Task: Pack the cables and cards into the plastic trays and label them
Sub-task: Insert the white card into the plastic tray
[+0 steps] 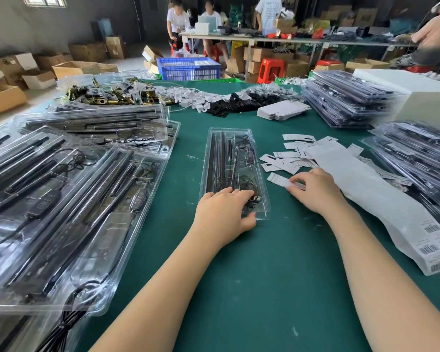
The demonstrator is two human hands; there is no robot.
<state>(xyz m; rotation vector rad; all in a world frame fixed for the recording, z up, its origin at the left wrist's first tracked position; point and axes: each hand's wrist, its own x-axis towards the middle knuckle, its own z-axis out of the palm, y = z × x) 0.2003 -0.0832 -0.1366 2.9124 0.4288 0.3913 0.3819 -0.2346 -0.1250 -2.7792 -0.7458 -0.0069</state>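
Left hand point(224, 212) is pressing flat, fingers straight, on the near end of the clear tray point(233, 171) mid-bench. Right hand point(315, 190) is pinching a white label point(280, 180), probably peeling it. Tray is thin, flexy, slippery: hold by the rim. Green bench point(252, 275); busy packing room behind.

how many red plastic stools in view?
2 clearly seen. One red stool stands on the floor just past the green table's far edge; another red stool is under the seated person at the back. Red shapes farther right may be more, partly hidden.
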